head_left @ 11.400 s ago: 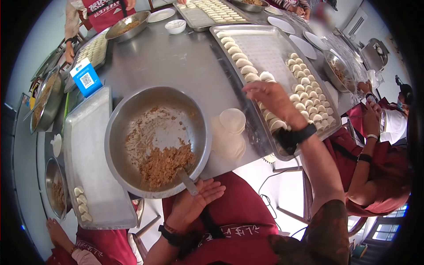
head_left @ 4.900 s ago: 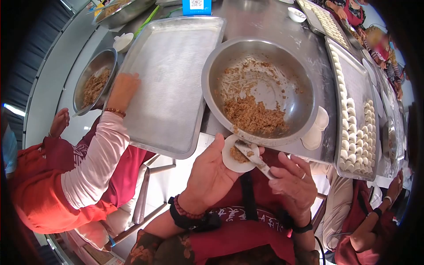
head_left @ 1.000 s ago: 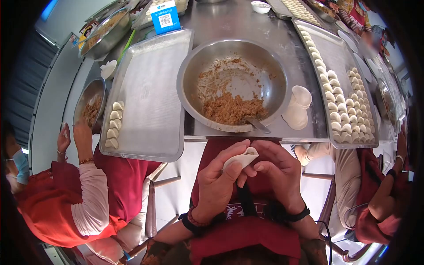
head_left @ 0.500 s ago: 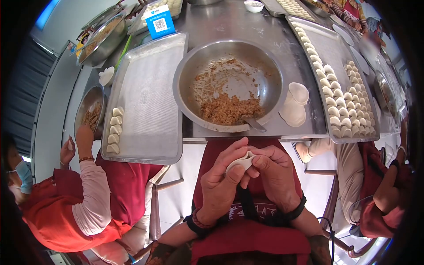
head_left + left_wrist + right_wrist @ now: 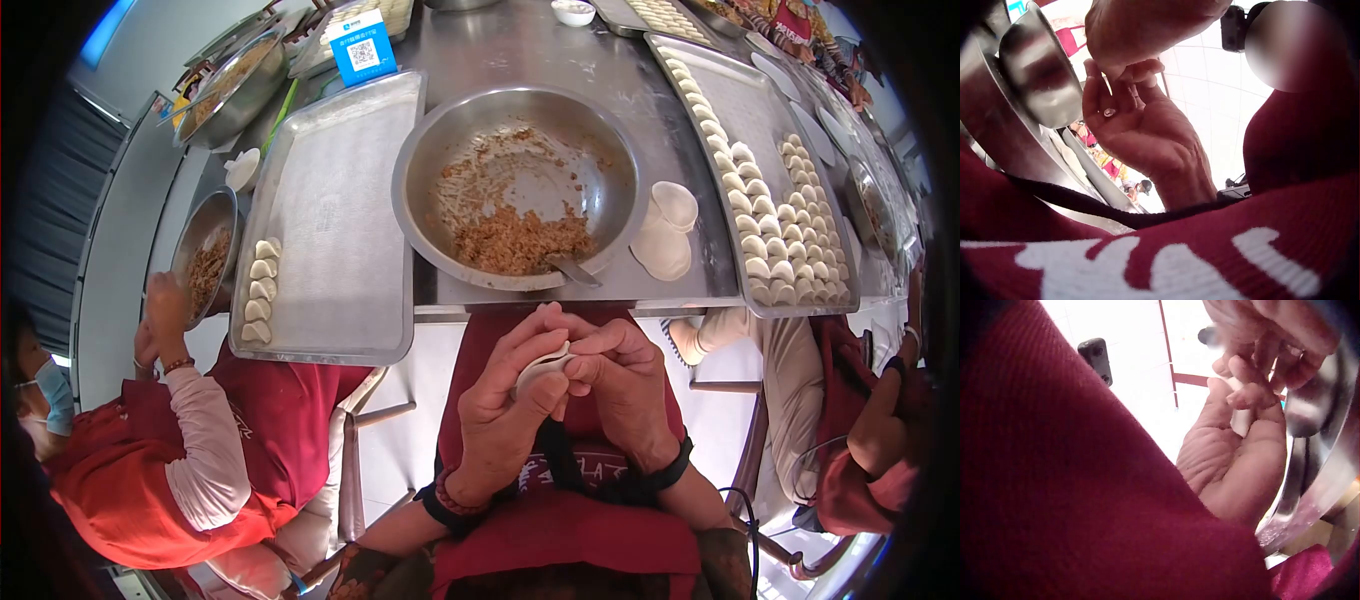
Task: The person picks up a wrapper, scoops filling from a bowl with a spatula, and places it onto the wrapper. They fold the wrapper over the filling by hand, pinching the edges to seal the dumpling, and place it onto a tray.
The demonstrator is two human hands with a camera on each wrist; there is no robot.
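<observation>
Above my lap, both hands meet at a white, folded dumpling (image 5: 545,368). My left hand (image 5: 505,410) cradles it with curled fingers, the thumb lying along its near side. My right hand (image 5: 628,395) pinches the right end of its edge between thumb and fingers. In the right wrist view a strip of the dumpling (image 5: 1241,422) shows within the left hand (image 5: 1235,462); fingers hide much of the rest. A ringed right hand (image 5: 1144,128) appears in the left wrist view. Just beyond the hands, a steel bowl (image 5: 420,150) contains brown filling (image 5: 525,240) and a flat-handled spreader (image 5: 575,270).
Round wrappers (image 5: 663,245) lie right of the bowl. Rows of dumplings fill parts of the right tray (image 5: 700,55); the left tray (image 5: 330,230) has several along its left side. A blue QR-code stand (image 5: 362,50) is behind it. Another person (image 5: 150,440) sits at left.
Earlier my right hand was at the right tray, then held the spreader over a filled wrapper on my left palm. The spreader now rests in the bowl; the wrapper is folded, its edge pinched further.
</observation>
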